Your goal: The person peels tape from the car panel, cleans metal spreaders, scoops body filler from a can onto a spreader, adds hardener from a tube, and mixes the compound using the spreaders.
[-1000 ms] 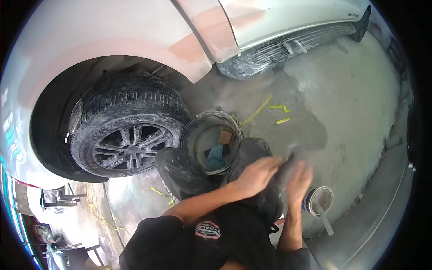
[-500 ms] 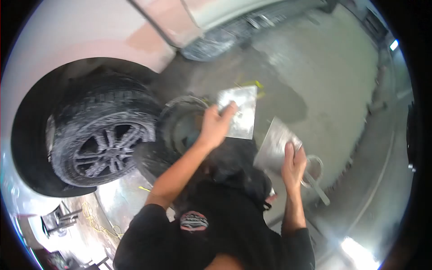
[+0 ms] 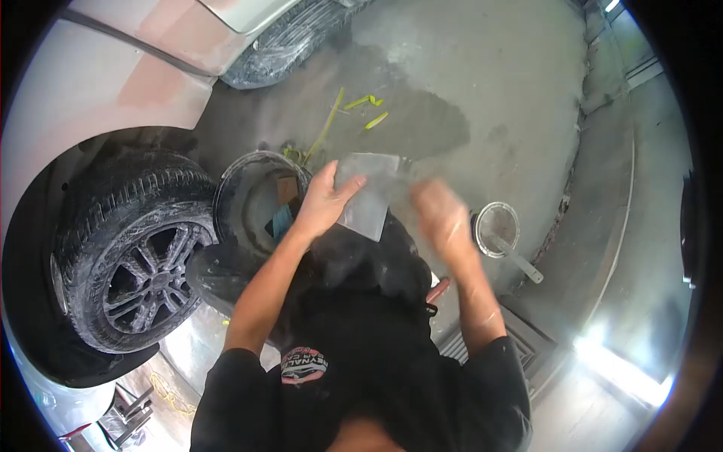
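Observation:
My left hand (image 3: 325,202) grips a flat grey metal plate (image 3: 370,197) by its left edge, thumb on top, above my knees. To the right, my right hand (image 3: 439,213) is smeared by motion; its fingers look curled, but what they hold cannot be made out. A round tin (image 3: 497,227) stands on the floor right of my right hand, with a flat-handled spreader (image 3: 525,267) leaning out of it. Left of my left hand is a black bucket (image 3: 224,197) with a brown block (image 3: 287,190) and a blue cloth (image 3: 282,223) inside.
A car body (image 3: 113,68) with pinkish patches fills the upper left, above a dusty wheel (image 3: 154,279). Yellow tape strips (image 3: 365,101) lie on the partly wet floor. A floor grate (image 3: 520,331) is at the lower right, and a bright light reflects beside it.
The view has swung right. Half a second ago each hand held a separate plate; now one plate shows in my left hand, and my right hand has moved nearer to it, blurred.

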The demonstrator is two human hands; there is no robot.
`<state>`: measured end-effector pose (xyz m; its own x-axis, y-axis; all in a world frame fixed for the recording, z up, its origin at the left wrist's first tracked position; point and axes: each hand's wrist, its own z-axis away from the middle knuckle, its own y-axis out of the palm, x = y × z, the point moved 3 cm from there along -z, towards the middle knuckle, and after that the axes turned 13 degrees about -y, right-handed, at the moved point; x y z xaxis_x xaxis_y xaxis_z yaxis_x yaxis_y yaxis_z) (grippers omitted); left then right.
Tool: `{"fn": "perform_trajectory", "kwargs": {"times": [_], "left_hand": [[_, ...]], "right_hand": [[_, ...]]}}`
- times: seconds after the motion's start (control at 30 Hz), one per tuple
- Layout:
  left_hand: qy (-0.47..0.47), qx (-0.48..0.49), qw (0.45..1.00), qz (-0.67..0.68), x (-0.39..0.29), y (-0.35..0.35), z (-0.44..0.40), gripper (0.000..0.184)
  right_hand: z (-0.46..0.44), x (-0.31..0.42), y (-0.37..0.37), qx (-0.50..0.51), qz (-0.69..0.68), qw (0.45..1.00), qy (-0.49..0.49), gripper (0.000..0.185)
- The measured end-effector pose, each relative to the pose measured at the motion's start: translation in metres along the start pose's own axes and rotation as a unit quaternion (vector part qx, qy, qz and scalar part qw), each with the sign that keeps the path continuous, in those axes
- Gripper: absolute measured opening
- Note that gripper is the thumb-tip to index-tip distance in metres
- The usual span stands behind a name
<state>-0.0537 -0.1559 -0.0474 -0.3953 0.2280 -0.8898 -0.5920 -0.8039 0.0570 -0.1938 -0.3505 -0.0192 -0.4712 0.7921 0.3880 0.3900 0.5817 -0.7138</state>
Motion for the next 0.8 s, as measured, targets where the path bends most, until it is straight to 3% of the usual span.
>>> {"fn": "perform_trajectory", "kwargs": {"times": [0.03, 0.07, 0.13, 0.17, 0.23, 0.27, 0.3, 0.4, 0.43, 0.53, 0.6, 0.7, 0.8], "left_hand": [[0.075, 0.025, 0.994, -0.069, -0.004, -0.001, 0.006, 0.025], [0.07, 0.022, 0.995, -0.062, -0.007, -0.005, 0.013, 0.026], [0.071, 0.01, 0.996, -0.049, -0.019, -0.012, 0.018, 0.03], [0.029, 0.073, 0.996, 0.051, -0.011, -0.014, 0.014, 0.036], [-0.006, 0.082, 0.974, 0.209, -0.003, 0.002, 0.013, 0.042], [-0.024, 0.086, 0.954, 0.287, 0.001, 0.015, 0.011, 0.045], [0.005, 0.139, 0.949, 0.283, 0.006, 0.028, 0.004, 0.06], [0.133, 0.123, 0.946, 0.268, -0.016, 0.031, 0.004, 0.067], [0.146, 0.053, 0.95, 0.27, -0.018, 0.028, 0.005, 0.078], [0.147, -0.011, 0.971, 0.186, -0.008, 0.056, 0.016, 0.091], [0.152, 0.029, 0.962, 0.224, -0.015, 0.047, 0.014, 0.088], [0.168, 0.066, 0.943, 0.281, -0.03, 0.021, 0.014, 0.078], [0.114, -0.001, 0.993, 0.013, -0.008, 0.035, 0.016, 0.072]], "right_hand": [[0.013, -0.028, -0.002, -0.004, 0.039, 0.992, 0.12, 0.017], [0.015, -0.042, -0.006, -0.009, 0.079, 0.969, 0.234, 0.016], [-0.001, -0.025, -0.021, -0.067, 0.016, 0.973, 0.221, 0.021], [-0.008, -0.01, -0.025, -0.091, -0.018, 0.971, 0.221, 0.025], [-0.031, 0.016, -0.009, -0.12, -0.037, 0.981, 0.149, 0.033], [-0.038, 0.026, 0.001, -0.095, -0.051, 0.981, 0.164, 0.035], [-0.044, 0.037, 0.013, -0.07, -0.065, 0.979, 0.179, 0.036], [-0.045, 0.074, 0.043, -0.132, -0.096, 0.983, 0.084, 0.037], [-0.048, 0.072, 0.045, -0.127, -0.092, 0.982, 0.103, 0.037], [-0.063, 0.039, 0.042, -0.121, -0.047, 0.973, 0.192, 0.036], [-0.06, 0.034, 0.037, -0.159, -0.09, 0.956, 0.232, 0.033], [-0.049, 0.09, 0.04, -0.094, -0.133, 0.985, 0.053, 0.034], [-0.062, 0.044, 0.029, -0.171, -0.04, 0.974, 0.14, 0.032]]}}
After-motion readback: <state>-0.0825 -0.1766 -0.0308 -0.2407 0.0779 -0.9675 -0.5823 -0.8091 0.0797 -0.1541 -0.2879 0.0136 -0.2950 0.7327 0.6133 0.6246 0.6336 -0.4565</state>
